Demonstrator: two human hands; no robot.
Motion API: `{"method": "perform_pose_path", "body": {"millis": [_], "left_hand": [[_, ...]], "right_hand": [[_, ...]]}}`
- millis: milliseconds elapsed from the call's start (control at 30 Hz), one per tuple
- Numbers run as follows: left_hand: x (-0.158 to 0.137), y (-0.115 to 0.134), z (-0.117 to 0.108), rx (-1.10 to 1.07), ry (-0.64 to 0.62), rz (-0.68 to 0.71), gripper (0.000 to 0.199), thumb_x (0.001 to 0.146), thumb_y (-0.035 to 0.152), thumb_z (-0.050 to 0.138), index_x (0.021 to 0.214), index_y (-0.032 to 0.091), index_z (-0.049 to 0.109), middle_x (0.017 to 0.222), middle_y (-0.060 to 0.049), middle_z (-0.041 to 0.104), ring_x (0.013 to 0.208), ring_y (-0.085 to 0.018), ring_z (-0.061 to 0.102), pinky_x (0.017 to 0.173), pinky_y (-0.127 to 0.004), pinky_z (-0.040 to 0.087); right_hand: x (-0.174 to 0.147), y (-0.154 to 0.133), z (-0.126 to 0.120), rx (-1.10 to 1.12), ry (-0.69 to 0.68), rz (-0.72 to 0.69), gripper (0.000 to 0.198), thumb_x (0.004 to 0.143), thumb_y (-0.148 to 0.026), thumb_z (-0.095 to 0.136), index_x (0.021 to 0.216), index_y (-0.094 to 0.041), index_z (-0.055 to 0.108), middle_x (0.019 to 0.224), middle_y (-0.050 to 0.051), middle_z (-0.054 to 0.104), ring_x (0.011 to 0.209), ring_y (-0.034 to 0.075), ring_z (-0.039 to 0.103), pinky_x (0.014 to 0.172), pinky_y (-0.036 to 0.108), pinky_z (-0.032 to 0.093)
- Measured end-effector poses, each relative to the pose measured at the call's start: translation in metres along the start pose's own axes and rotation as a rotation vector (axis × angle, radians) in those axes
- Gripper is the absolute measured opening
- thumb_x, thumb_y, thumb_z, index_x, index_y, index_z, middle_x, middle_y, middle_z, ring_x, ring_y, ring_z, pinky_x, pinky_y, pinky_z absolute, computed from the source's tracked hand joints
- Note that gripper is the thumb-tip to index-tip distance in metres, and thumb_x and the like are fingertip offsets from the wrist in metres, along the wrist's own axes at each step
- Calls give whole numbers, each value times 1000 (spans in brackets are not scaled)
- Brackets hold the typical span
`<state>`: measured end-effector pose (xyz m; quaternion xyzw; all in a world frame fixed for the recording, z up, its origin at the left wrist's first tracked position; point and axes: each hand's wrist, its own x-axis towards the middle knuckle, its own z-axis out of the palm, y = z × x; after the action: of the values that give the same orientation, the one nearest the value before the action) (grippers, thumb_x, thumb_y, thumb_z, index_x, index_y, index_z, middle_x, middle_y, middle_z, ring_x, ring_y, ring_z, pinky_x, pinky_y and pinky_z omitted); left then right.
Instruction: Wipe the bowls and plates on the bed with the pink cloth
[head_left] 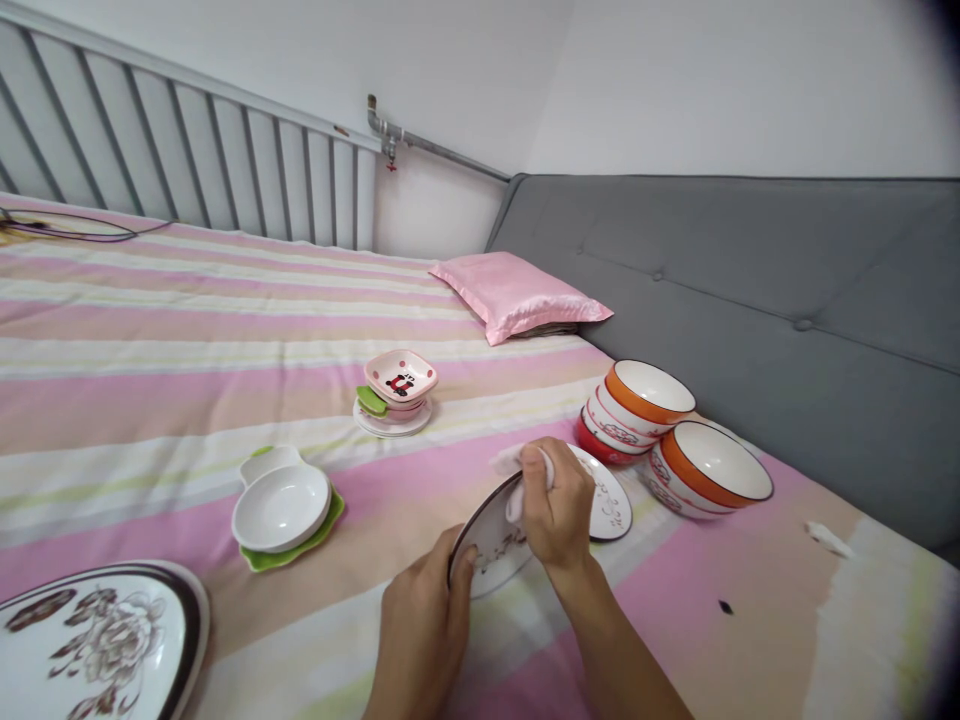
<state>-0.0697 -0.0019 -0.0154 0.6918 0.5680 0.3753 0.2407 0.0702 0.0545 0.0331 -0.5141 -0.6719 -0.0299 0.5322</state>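
My left hand (426,608) grips the lower left rim of a white plate (491,540) with a dark edge and brown flower print, tilted up off the bed. In my right hand (559,500) a white cloth (516,495) is pinched over the plate's upper rim. Just behind, a second patterned plate (611,500) lies flat, partly hidden by my right hand. Stacked bowls with orange rims, one stack (630,415) behind the other (709,470), stand to the right.
A white dish (281,505) rests on a green leaf-shaped one at left. Small pink dishes (401,380) are stacked farther back. A large flowered plate (112,640) lies front left. Beyond are a pink pillow (517,290), grey headboard (712,280) and white radiator (187,150).
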Motion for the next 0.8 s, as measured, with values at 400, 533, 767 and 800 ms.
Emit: {"method": "perform_pose_path", "body": {"millis": [400,533,767,800], "left_hand": [[-1,2,-11,275,397,394,17,86,24,53,99,18,63,62,-1,63,53,-12,58,55,-22,40],[-1,2,-9,214,358,327,18,87,27,52,98,21,64,66,-1,66,55,-13,59,56,-22,41],[0,8,-5,247,-141,-107,16,77,27,56,89,22,66,81,-5,71,75,-22,66,60,-27,42],[0,8,-4,282,-180,-140,13,77,26,54,81,21,66,77,-6,70,75,-23,65,59,-27,41]], "right_hand": [[-10,-22,5,86,-133,-140,30,92,-28,38,70,-18,56,68,4,54,69,16,46,67,31,34],[-10,-24,6,50,-161,-206,30,91,-30,40,68,-18,55,65,4,54,68,16,45,66,31,33],[-5,-1,7,-24,-88,-4,32,93,-32,38,65,-19,46,65,1,50,66,15,44,65,28,32],[-4,3,7,-36,-75,31,33,93,-33,37,64,-19,46,64,1,50,65,15,44,64,27,32]]}}
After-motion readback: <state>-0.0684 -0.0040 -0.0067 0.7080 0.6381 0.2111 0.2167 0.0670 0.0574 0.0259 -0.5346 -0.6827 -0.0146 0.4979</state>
